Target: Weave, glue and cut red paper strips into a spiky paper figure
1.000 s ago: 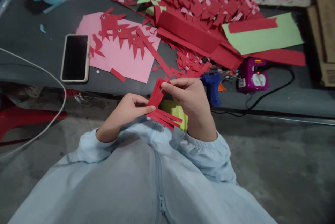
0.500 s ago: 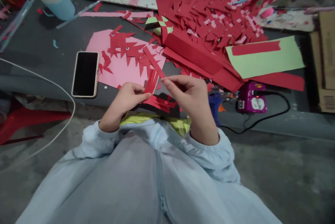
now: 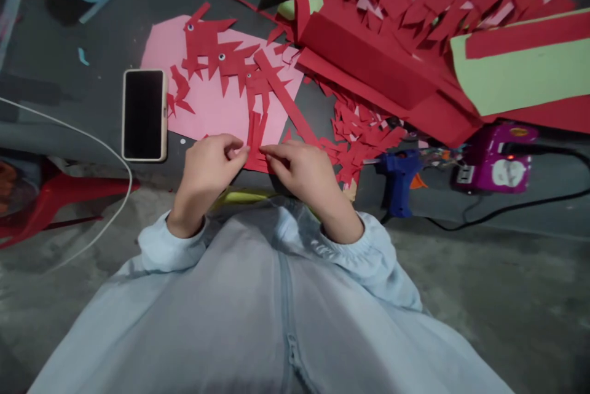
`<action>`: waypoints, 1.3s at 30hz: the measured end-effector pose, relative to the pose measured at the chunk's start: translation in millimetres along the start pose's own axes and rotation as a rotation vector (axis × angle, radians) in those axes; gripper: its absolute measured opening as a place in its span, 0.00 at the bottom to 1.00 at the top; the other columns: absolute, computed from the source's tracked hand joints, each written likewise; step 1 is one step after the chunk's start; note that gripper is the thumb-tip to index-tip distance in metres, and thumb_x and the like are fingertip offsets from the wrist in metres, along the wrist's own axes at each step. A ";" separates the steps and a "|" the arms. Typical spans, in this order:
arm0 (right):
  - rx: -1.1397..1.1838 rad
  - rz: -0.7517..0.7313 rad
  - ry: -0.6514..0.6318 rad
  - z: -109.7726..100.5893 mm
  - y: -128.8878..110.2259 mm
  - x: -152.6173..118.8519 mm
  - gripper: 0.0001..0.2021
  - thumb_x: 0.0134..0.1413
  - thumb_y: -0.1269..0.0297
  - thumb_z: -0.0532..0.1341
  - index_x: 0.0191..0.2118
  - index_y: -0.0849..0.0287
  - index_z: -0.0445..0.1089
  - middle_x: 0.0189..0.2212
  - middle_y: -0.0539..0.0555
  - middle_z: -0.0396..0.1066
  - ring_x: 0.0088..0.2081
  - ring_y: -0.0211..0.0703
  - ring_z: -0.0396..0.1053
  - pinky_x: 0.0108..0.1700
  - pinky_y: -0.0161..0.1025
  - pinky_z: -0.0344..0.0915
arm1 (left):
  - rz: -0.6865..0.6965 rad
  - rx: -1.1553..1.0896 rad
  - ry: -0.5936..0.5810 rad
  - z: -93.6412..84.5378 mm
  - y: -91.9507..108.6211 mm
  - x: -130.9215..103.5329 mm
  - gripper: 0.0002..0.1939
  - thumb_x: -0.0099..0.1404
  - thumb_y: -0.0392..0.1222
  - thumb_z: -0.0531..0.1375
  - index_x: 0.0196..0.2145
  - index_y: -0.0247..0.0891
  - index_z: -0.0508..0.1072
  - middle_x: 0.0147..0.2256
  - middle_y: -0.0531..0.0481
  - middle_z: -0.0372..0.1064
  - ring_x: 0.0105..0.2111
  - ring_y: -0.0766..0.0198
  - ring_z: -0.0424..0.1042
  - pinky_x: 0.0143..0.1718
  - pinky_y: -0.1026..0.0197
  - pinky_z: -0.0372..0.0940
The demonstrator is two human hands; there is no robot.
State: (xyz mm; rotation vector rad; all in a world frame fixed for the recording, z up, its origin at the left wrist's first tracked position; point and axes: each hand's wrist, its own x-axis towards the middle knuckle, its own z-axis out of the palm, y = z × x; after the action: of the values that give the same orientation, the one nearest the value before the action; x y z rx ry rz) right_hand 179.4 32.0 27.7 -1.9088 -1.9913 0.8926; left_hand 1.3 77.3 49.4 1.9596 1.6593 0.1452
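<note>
Near the table's front edge, my left hand (image 3: pixel 212 163) pinches a piece of red paper cut into strips (image 3: pixel 257 136) between thumb and fingertips. Close beside it, my right hand (image 3: pixel 302 171) has its fingers closed at the right side of the same strips. The strips point away from me, over a pink paper sheet (image 3: pixel 209 110). On that sheet lie red paper cutouts with stuck-on eyes (image 3: pixel 201 40) and spiky edges. A long red paper strip (image 3: pixel 288 102) slants from the sheet down toward my right hand.
A phone (image 3: pixel 144 114) lies left of the pink sheet. To the right are a blue glue gun (image 3: pixel 400 182), a purple power socket (image 3: pixel 500 160) with a black cord, and red paper scraps (image 3: pixel 362 130). Folded red paper (image 3: pixel 382 56) and a green sheet (image 3: pixel 520 77) lie behind.
My right hand has moved left and down, from the end of the long strip to beside my left hand. The strips now stand closer together. The view has shifted nearer the table.
</note>
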 end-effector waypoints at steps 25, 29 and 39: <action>-0.293 0.054 0.014 -1.5 -18.5 10.1 0.21 0.67 0.63 0.52 0.59 0.55 0.73 0.40 0.59 0.78 0.36 0.49 0.71 0.30 0.40 0.51 | 0.651 0.320 0.100 29.2 -32.9 -12.2 0.18 0.73 0.42 0.54 0.57 0.35 0.70 0.61 0.41 0.70 0.61 0.46 0.66 0.55 0.44 0.64; -0.277 0.072 0.032 -1.3 -18.6 11.3 0.21 0.67 0.64 0.52 0.59 0.55 0.73 0.41 0.59 0.78 0.38 0.49 0.72 0.31 0.40 0.53 | 0.661 0.331 0.047 25.4 -31.7 -7.7 0.18 0.70 0.41 0.56 0.56 0.35 0.70 0.60 0.39 0.70 0.57 0.45 0.68 0.54 0.43 0.65; -0.201 0.040 -0.006 1.8 -17.9 12.6 0.20 0.67 0.63 0.53 0.58 0.54 0.74 0.43 0.57 0.79 0.41 0.49 0.74 0.34 0.39 0.57 | 0.725 0.351 0.090 25.5 -37.8 -10.1 0.21 0.73 0.40 0.53 0.59 0.27 0.67 0.55 0.35 0.73 0.53 0.48 0.71 0.52 0.46 0.65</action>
State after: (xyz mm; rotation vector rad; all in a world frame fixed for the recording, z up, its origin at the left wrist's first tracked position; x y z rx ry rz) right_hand 162.3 44.4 33.6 -2.0596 -2.1245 0.7324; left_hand -23.2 61.9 12.8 2.7882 0.9908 0.2243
